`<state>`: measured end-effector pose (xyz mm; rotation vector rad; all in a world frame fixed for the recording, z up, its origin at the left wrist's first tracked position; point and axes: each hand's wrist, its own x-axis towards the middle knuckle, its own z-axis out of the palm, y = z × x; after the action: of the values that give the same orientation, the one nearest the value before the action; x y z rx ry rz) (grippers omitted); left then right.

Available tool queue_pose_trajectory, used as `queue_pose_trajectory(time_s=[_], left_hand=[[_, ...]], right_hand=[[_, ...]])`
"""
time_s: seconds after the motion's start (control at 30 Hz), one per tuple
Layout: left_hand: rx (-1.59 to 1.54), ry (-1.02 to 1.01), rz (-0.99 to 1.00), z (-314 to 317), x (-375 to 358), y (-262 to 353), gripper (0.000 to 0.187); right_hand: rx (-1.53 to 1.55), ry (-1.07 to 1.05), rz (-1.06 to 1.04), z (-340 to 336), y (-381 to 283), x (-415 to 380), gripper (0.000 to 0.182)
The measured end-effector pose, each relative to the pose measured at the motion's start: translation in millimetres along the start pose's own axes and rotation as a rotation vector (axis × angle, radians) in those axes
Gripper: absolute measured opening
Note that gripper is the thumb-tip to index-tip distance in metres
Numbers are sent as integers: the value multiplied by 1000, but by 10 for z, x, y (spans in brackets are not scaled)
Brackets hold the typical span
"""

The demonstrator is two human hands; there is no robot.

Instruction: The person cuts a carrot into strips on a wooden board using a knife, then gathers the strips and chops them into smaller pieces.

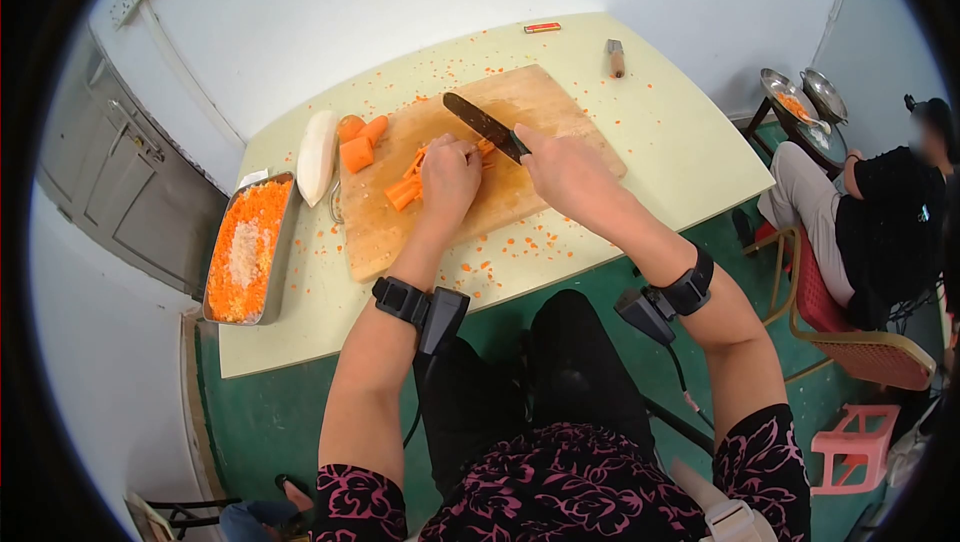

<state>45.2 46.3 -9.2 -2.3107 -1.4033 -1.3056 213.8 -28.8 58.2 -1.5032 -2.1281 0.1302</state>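
My right hand (560,167) is closed round the handle of a dark-bladed kitchen knife (482,125), its blade pointing up and left over the wooden cutting board (545,102). Fingers bent, my left hand (450,178) presses on carrot sticks (402,193) in the middle of the board; its fingertips partly hide them. More cut carrot lies under and beside the blade. Larger carrot chunks (357,154) rest at the board's left corner, next to a peeled white radish (318,156) on the table.
At the table's left edge stands a metal tray (281,252) of chopped carrot with a pale heap. A wooden-handled tool (615,60) and a small red packet (542,29) lie toward the back. Carrot bits dot the pale table (690,157). A person (885,212) sits at right.
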Motion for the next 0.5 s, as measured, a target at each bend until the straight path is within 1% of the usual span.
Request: queue_pose_trajectory(time_s=[0.03, 0.13, 0.23, 0.33, 0.43, 0.5], left_hand=[[-11, 0, 9, 1, 5, -10, 6], [-16, 11, 36, -4, 8, -22, 7], [5, -9, 22, -39, 6, 31, 6], [1, 15, 17, -8, 6, 15, 6], [0, -12, 2, -8, 4, 9, 5], [12, -12, -11, -27, -8, 32, 5]], right_hand=[[-6, -42, 11, -17, -11, 4, 38], [-3, 5, 36, -46, -35, 11, 37], [3, 21, -24, 3, -1, 6, 38], [-20, 0, -14, 5, -13, 24, 38], [46, 38, 43, -94, -113, 1, 38], [0, 31, -17, 36, -42, -1, 38]])
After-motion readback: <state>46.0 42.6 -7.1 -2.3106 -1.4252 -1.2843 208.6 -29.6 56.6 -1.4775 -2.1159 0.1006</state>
